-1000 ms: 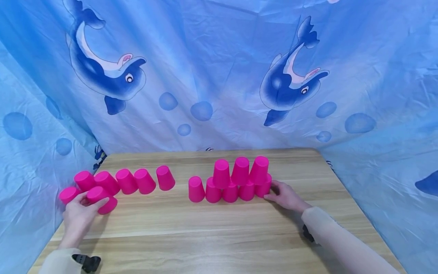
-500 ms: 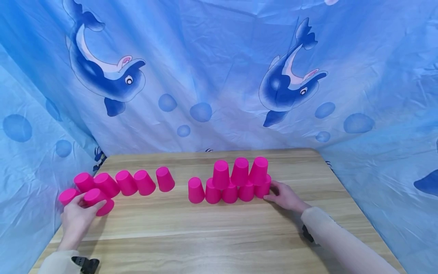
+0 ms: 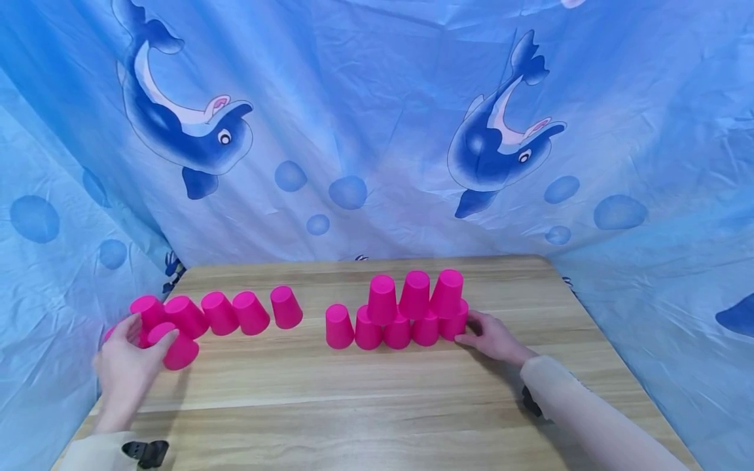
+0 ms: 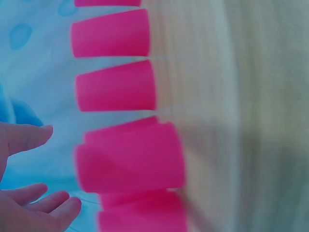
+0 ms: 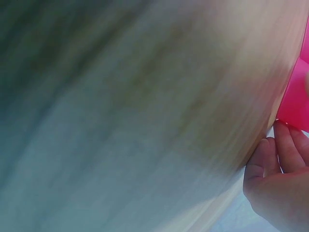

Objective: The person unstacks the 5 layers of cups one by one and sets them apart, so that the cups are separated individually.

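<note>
Bright pink cups stand upside down on the wooden table [image 3: 377, 405]. On the left side of the head view, my left hand [image 3: 126, 369] is spread beside the nearest pink cup [image 3: 179, 352]. The left wrist view shows the fingers [image 4: 29, 137] apart from the cups. At the right, my right hand [image 3: 493, 337] holds the end cup [image 3: 452, 326] of a bottom row, thumb in front and fingers behind. Part of that cup [image 5: 292, 94] shows at the right wrist view's edge. Several cups form this row, with three more, including a middle one [image 3: 414, 294], on top.
Another line of cups [image 3: 220, 314] runs along the back left, ending in a separate cup [image 3: 287, 307]. One cup at the far left is mostly covered by my left hand. A blue dolphin-print curtain [image 3: 377, 131] hangs behind the table and at both sides.
My left hand has let go of the near cup and drawn slightly to the left, its fingers spreading. The right hand and the two-level stack have stayed in place.
</note>
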The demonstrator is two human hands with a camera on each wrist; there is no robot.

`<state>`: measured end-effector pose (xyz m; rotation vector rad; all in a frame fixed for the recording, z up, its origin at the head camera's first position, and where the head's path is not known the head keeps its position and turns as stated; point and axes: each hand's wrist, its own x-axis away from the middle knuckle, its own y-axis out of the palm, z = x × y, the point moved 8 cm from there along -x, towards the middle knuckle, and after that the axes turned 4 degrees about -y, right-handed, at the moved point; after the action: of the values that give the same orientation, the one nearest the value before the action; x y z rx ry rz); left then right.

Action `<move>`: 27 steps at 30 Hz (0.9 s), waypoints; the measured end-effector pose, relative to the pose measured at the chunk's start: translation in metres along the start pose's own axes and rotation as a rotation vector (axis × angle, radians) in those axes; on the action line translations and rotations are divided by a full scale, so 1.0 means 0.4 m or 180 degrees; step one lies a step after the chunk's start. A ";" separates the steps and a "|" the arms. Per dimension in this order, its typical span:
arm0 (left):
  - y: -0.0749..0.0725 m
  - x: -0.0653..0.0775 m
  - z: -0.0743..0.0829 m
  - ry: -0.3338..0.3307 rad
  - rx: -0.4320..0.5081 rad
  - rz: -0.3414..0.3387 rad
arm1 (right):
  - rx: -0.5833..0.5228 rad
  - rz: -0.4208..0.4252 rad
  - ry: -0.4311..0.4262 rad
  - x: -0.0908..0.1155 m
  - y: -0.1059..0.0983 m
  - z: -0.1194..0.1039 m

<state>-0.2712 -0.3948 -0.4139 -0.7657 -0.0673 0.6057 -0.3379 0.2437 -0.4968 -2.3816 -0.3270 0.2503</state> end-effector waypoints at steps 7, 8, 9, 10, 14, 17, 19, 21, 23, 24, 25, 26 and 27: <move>-0.004 0.081 0.192 0.0985 0.0153 0.0380 | 0.0047 -0.0026 0.0071 -0.001 -0.002 -0.002; 0.004 0.097 0.221 0.1106 0.0173 0.0366 | 0.0042 -0.0022 0.0099 -0.001 -0.003 -0.001; 0.014 0.113 0.250 0.1207 0.0186 0.0332 | 0.0062 -0.0024 0.0078 -0.001 -0.003 -0.002; 0.027 0.128 0.277 0.1301 0.0220 0.0273 | 0.0059 -0.0019 0.0092 0.000 -0.003 -0.002; 0.090 0.185 0.373 0.1589 0.0438 -0.0018 | 0.0042 -0.0010 0.0122 0.000 -0.004 0.000; 0.140 0.219 0.432 0.1807 0.0662 -0.0190 | 0.0028 -0.0006 0.0127 0.000 -0.003 0.000; 0.173 0.239 0.465 0.1918 0.0806 -0.0317 | 0.0027 -0.0005 0.0115 0.000 -0.003 0.001; 0.204 0.256 0.492 0.1952 0.0927 -0.0468 | 0.0027 -0.0004 0.0114 0.001 -0.002 0.002; 0.234 0.270 0.516 0.1951 0.1048 -0.0622 | 0.0009 -0.0004 0.0134 0.001 -0.001 0.004; 0.249 0.277 0.526 0.1932 0.1109 -0.0717 | 0.0010 -0.0006 0.0137 0.001 0.000 0.005; 0.264 0.282 0.536 0.1919 0.1167 -0.0784 | 0.0009 -0.0008 0.0140 0.001 0.000 0.006; 0.279 0.288 0.546 0.1902 0.1220 -0.0848 | 0.0003 -0.0006 0.0143 0.002 0.001 0.006; 0.294 0.294 0.554 0.1886 0.1258 -0.0906 | 0.0004 -0.0006 0.0141 0.002 0.001 0.006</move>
<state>-0.2913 -0.1260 -0.3498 -0.5114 0.4698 0.0964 -0.3379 0.2452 -0.4990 -2.3818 -0.3082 0.1965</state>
